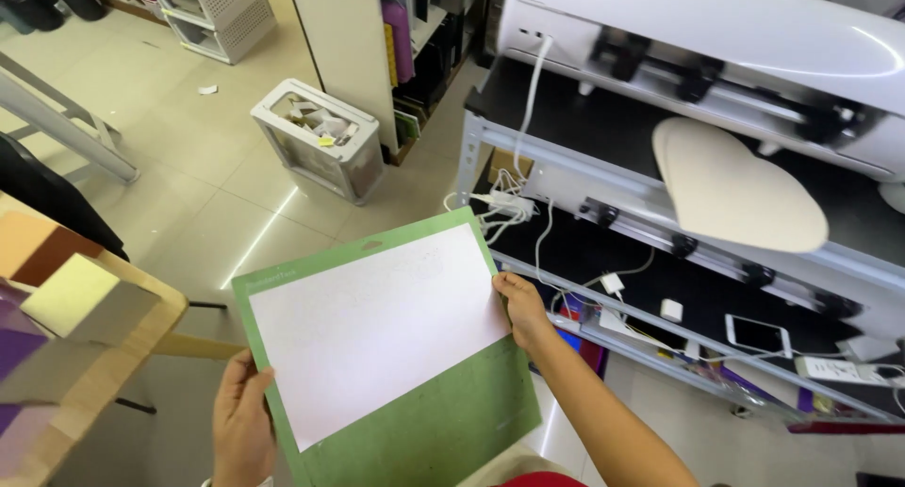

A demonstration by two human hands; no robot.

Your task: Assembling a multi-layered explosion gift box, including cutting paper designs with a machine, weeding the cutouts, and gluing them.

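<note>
Green cutting mat (424, 421) bearing a white sheet (377, 331), held in the air above the floor: likely light, thin, bendy; left hand (242, 426) and right hand (521, 308) closed on opposite edges, the best hold.

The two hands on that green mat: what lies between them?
In the head view, a white sheet stuck on the green cutting mat spans the stretch between the left hand and right hand.
</note>
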